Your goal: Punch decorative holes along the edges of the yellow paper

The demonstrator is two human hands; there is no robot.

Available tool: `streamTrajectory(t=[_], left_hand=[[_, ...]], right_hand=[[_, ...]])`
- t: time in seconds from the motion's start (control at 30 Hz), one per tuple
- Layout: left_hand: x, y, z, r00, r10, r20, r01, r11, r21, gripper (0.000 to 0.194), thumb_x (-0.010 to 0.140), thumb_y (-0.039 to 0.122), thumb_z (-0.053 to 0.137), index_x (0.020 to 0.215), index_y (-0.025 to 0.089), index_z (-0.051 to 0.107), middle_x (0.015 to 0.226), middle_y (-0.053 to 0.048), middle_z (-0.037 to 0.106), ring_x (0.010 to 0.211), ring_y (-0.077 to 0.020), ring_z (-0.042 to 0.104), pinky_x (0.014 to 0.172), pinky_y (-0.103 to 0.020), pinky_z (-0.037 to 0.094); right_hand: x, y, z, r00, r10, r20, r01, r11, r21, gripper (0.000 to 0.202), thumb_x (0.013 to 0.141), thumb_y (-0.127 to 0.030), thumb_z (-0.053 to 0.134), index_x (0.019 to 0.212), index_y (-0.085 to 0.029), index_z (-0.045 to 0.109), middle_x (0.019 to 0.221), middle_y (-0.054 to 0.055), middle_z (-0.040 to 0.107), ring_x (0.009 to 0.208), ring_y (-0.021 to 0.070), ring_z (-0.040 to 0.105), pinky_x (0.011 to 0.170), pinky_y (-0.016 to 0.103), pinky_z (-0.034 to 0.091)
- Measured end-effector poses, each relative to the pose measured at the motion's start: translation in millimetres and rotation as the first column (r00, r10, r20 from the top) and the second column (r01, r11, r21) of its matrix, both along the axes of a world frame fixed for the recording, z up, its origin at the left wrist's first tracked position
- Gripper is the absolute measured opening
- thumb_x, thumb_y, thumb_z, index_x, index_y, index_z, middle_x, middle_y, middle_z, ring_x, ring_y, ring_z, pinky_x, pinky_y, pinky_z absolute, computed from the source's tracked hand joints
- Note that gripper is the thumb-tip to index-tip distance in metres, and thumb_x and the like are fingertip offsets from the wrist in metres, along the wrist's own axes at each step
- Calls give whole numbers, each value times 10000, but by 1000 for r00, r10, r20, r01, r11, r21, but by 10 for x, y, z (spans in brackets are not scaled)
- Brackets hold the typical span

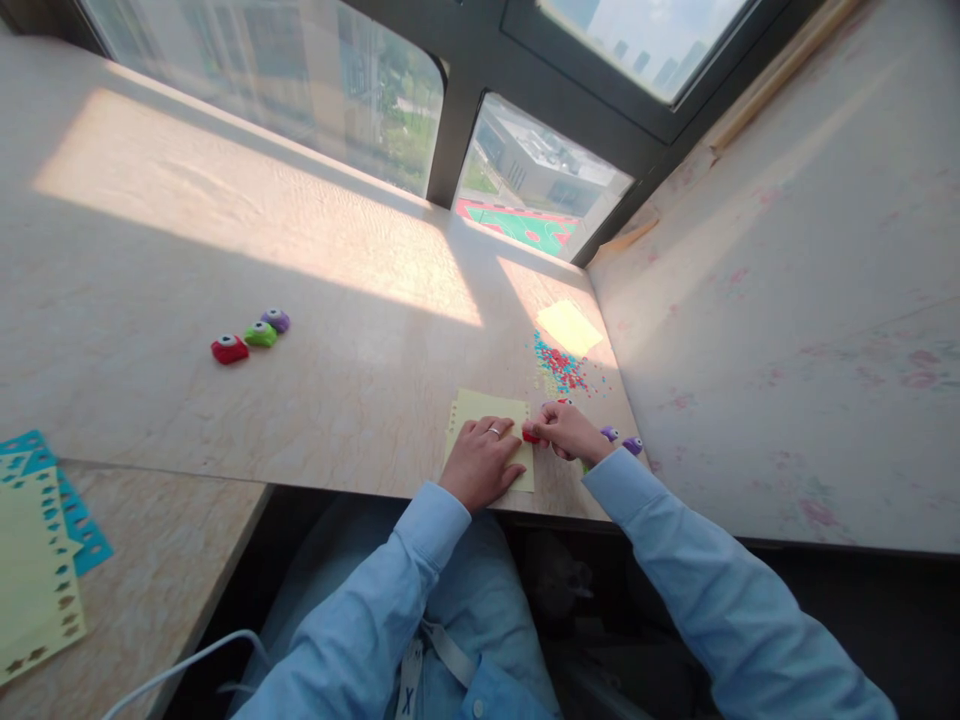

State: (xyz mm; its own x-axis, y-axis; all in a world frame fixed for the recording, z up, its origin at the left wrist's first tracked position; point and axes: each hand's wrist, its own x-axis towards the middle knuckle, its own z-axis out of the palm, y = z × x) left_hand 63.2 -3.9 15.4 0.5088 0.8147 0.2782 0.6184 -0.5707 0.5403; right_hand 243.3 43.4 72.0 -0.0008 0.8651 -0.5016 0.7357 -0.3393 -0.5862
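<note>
A pale yellow paper (469, 408) with small holes along its side edges lies near the front edge of the windowsill counter. My left hand (484, 462) rests on it, fingers spread, a ring on one finger. At the paper's right edge my right hand (568, 430) is closed around a small red punch (531, 434). Partly behind and beside this hand are more small punches, among them a purple one (632, 445). Just beyond lies a scatter of red, blue and yellow paper bits (562, 367).
Red (229, 349), green (260, 335) and purple (276, 320) punches stand at the left. Punched yellow (34, 570) and blue (82, 525) sheets lie lower left. A sunlit yellow sheet (570, 327) lies near the window. A papered wall (787, 300) bounds the right side.
</note>
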Motion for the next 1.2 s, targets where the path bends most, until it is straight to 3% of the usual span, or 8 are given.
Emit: streamTrajectory(t=[0.2,0.33,0.5,0.77,1.2], left_hand=[[1,1,-9,1000,2,5,-2,1000,0,278,855,385,646,1048,185,638,1282,-114,594,1201,-287,495,948,-459,405],[0,4,-1,1000,0,1,0,1000,-18,275,857,388,644,1052,194,636,1295,-104,591,1204,-282,493,946,-447,405],[-1,2,4,1000,5,7,-5,999,-37,288,849,372,656,1079,202,626,1297,-106,586,1200,-284,496,951,-451,403],[-1,3,16,1000,2,23,-1,998,-63,281,842,351,662,1084,214,626,1311,-115,570,1213,-287,489,953,-459,403],[2,16,-19,1000,4,-5,-4,1000,-12,278,842,378,660,1064,212,649,1304,-108,585,1197,-292,501,954,-461,410]], right_hand=[[65,112,-21,986,109,128,-91,986,-137,392,820,-428,652,550,-189,499,306,-64,422,256,60,332,295,178,213],[64,149,-37,989,64,134,-42,986,-163,354,817,-404,675,596,-182,511,364,-59,483,280,53,362,305,170,231],[-14,136,-9,995,-4,97,17,991,-131,301,825,-278,693,662,-196,453,437,-68,546,314,50,422,316,154,260],[-85,102,-10,986,-46,161,62,994,-93,310,834,-233,684,659,-203,431,416,-72,537,312,59,422,332,162,281],[-40,6,-44,994,-74,82,76,997,-16,320,836,-300,689,644,-199,453,454,-59,563,327,60,444,334,167,309]])
